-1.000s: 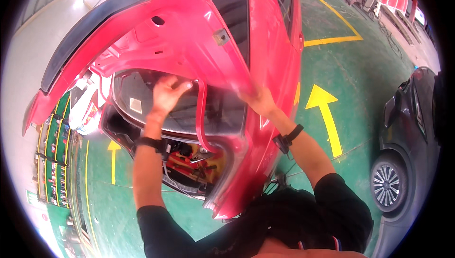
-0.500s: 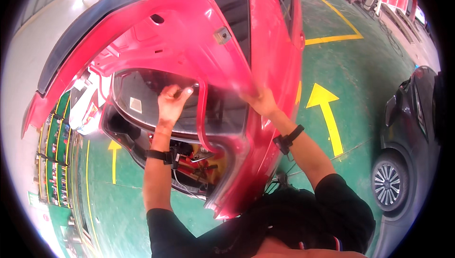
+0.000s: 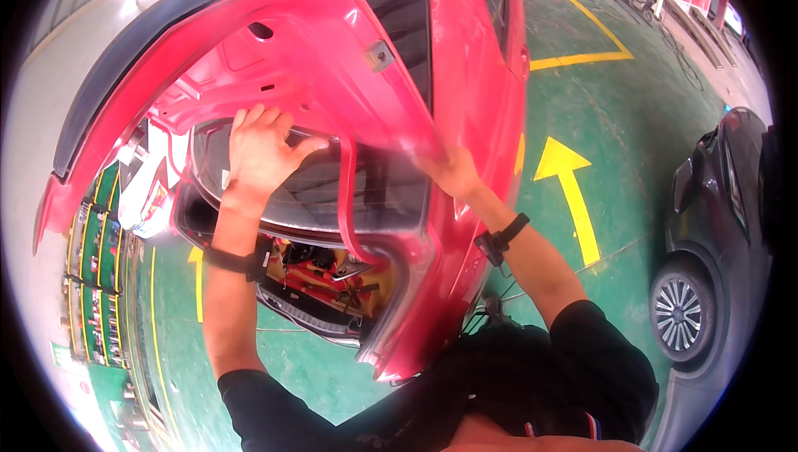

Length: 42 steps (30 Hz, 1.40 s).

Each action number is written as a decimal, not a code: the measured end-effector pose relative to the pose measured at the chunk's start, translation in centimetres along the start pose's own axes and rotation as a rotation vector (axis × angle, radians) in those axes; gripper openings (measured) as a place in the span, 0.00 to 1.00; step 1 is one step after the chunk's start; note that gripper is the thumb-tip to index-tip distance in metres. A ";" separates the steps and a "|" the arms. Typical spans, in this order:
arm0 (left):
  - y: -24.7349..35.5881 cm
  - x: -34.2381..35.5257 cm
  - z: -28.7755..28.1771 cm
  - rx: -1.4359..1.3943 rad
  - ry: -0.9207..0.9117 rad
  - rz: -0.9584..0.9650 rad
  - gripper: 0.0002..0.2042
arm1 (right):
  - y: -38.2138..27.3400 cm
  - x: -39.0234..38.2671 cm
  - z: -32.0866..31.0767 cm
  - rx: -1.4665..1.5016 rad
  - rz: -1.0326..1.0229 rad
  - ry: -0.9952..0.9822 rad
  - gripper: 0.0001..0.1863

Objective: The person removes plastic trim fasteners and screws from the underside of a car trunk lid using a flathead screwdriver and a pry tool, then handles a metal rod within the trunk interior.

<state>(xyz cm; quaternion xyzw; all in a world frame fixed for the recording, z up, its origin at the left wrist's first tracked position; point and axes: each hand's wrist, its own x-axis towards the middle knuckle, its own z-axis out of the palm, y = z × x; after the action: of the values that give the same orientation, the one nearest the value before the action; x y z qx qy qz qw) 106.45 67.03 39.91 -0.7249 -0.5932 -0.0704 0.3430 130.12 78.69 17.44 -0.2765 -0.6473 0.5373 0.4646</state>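
A red car's trunk lid (image 3: pixel 324 53) stands raised in front of me, its underside showing. My left hand (image 3: pixel 264 153) is at the lower edge of that underside, fingers stretched and thumb apart, holding nothing; whether the fingertips touch the panel I cannot tell. To the right, my right hand (image 3: pixel 451 174) grips the lid's side corner, thumb up; its fingertips are blurred. Between the hands a curved red hinge arm (image 3: pixel 347 194) runs down past the dark rear window (image 3: pixel 312 198). Below lies the trunk opening (image 3: pixel 332 286), with loose things inside that I cannot make out.
A dark grey car (image 3: pixel 715 228) is parked at the right. Yellow arrows (image 3: pixel 567 178) and lines mark the green floor (image 3: pixel 598 302). Racks with small items (image 3: pixel 98 269) stand at the far left. The red car's side (image 3: pixel 478 61) extends away from me.
My left hand has moved left and up from beside the hinge arm, and its curled fingers have spread. My right hand stays at the lid's corner. The view has shifted slightly.
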 end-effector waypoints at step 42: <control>0.1 -1.4 2.3 -0.109 0.021 -0.167 0.23 | 0.4 -0.1 0.5 0.080 0.045 0.035 0.19</control>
<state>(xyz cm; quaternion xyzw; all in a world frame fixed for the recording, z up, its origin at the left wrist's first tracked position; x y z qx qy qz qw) 105.43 67.19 37.41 -0.6897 -0.6433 -0.1386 0.3021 129.70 78.51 17.07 -0.2815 -0.6109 0.5681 0.4741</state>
